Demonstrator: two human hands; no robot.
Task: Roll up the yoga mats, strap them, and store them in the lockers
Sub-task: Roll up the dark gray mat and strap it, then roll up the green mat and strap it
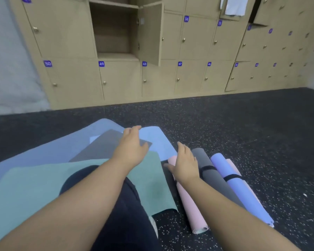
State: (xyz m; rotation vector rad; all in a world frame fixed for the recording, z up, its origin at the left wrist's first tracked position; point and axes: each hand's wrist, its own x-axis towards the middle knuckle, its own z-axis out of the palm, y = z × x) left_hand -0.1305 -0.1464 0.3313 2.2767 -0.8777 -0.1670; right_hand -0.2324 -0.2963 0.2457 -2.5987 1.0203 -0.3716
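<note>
Reaching for the flat mats
Left hand (132,147) spreading open over grey mat (98,149); right hand (186,164) resting open on pink roll (194,211), gripping nothing; roll tightly, edges squared.

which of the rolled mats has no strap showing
The pink rolled mat, the one nearest the flat mats, under the right hand. The grey rolled mat and the lilac rolled mat each show a black strap.

We see a dark speckled rubber floor (225,124) across the frame's middle. On it, lower left, lies a wide flat blue mat (43,154); lower right lie 3 rolled mats: pink (194,211), grey (216,180), lilac (243,192).
</note>
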